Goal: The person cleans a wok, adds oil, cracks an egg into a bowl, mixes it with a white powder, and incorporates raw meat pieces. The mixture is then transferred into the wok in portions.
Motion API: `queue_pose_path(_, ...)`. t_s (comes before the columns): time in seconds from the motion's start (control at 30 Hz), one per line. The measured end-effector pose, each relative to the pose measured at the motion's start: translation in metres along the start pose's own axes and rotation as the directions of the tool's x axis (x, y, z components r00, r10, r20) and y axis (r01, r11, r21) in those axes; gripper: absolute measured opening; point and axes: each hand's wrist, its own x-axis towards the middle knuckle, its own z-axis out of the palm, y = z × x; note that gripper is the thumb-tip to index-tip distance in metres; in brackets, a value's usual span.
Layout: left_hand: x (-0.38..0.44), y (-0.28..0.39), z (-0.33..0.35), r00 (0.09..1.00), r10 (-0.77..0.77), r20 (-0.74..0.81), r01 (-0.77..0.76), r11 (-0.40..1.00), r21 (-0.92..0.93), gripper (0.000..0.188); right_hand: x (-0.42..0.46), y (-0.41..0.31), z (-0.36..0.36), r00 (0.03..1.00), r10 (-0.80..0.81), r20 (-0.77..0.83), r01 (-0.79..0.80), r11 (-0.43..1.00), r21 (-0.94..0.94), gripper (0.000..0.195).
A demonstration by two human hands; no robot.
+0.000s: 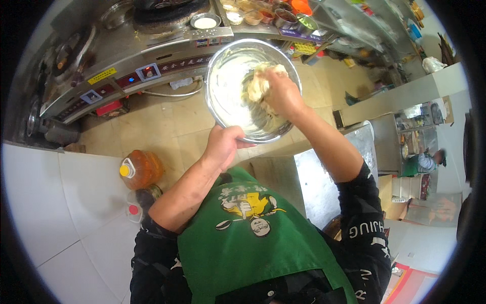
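Observation:
A round stainless steel bowl (pixel 208 89) is held up before me, its inner wall smeared with a pale coating. My left hand (pixel 228 144) grips the near rim, thumb over the edge. Inside the bowl my right hand (pixel 281 91) is closed around part of a pale, wet, doughy mass (pixel 258 89); some of its fingers are hidden by the mass. More of the pale stuff clings to the wall below that hand.
Beyond the bowl runs a steel cooking counter (pixel 171 45) with a small bowl of white liquid (pixel 205 22) and several seasoning containers (pixel 285 18). An oil jug (pixel 142 170) stands on the floor at left. A metal table (pixel 319 186) is at my right; another person (pixel 423 162) is far right.

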Motion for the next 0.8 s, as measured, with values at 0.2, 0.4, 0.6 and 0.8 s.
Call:
queue_pose_path(0.2,0.001,-0.007,-0.002,1.0,-0.013,-0.025,0.013,1.0,0.001,0.048,0.027,-0.024,-0.033,0.918,0.352,0.185,-0.391,0.717,0.578,0.039)
queue_pose_path(0.4,-0.001,-0.002,-0.002,1.0,-0.024,-0.019,0.022,0.995,-0.097,0.05,0.037,-0.038,-0.069,0.97,0.218,0.107,-0.237,0.754,0.612,0.026)
queue_pose_path(0.6,-0.003,-0.005,-0.001,0.999,0.036,0.02,-0.033,0.994,-0.109,0.048,0.024,-0.038,-0.051,0.963,-0.146,0.226,0.095,0.97,0.223,0.041)
queue_pose_path(0.8,-0.002,-0.007,-0.012,1.0,0.022,0.003,-0.021,0.983,-0.182,0.049,0.035,-0.039,-0.071,0.743,0.051,0.667,-0.182,0.975,0.128,0.04)
